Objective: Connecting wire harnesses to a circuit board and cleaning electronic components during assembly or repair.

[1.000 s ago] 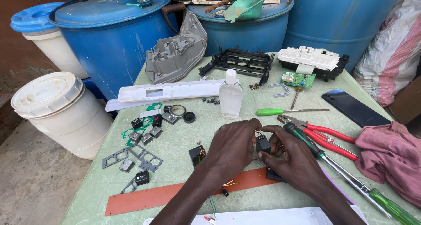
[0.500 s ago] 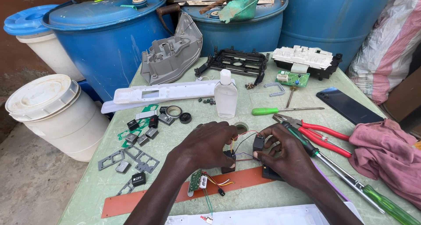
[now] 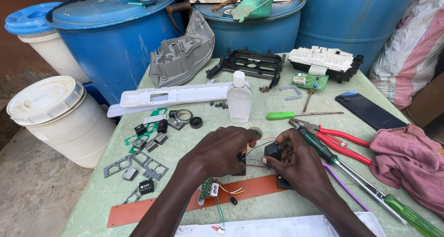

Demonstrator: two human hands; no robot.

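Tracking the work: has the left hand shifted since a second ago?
Yes. The left hand has slid left, away from the red pliers, exposing thin wires.

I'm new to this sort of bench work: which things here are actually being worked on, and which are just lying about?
In hand:
left hand
right hand
small black part
thin coloured wires
small green circuit board

Lying about:
clear bottle
red-handled pliers
green screwdriver
dark phone
pink cloth

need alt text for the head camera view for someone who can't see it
Two hands work over a pale green table: the right hand pinches a small black part trailing thin wires, and the left hand steadies another piece beside it. Red-handled pliers, screwdrivers, a clear bottle, a phone and loose plastic parts lie around; blue barrels stand behind.
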